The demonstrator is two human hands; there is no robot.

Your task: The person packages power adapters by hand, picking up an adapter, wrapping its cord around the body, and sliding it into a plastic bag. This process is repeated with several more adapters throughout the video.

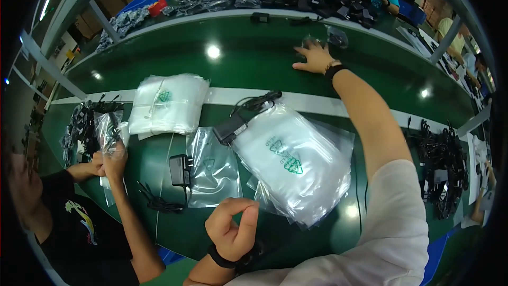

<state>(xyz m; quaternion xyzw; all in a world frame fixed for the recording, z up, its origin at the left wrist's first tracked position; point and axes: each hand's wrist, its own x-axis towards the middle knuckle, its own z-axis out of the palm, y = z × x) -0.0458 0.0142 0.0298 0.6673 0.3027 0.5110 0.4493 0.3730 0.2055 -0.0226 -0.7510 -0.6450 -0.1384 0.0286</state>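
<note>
My right hand (316, 58) reaches far across the green belt, its fingers spread. Just beyond its fingertips and to the right lies a clear bag (337, 37) with something inside that I cannot make out. My left hand (233, 228) is closed near the front edge, thumb and forefinger curled together with nothing visible in them. Ahead of it lies a stack of clear plastic bags (301, 164) with green printed marks. A black power adapter (231, 128) with a coiled cable rests on the stack's left edge. Another adapter (180, 170) lies beside a single flat bag (214, 172).
A bundle of clear bags (169, 105) lies at the left. Cabled adapters pile up on the right (440, 169) and far left (84, 127). A co-worker at the left handles a bagged item (110, 135). Beyond the belt, people work behind heaped adapters (317, 2).
</note>
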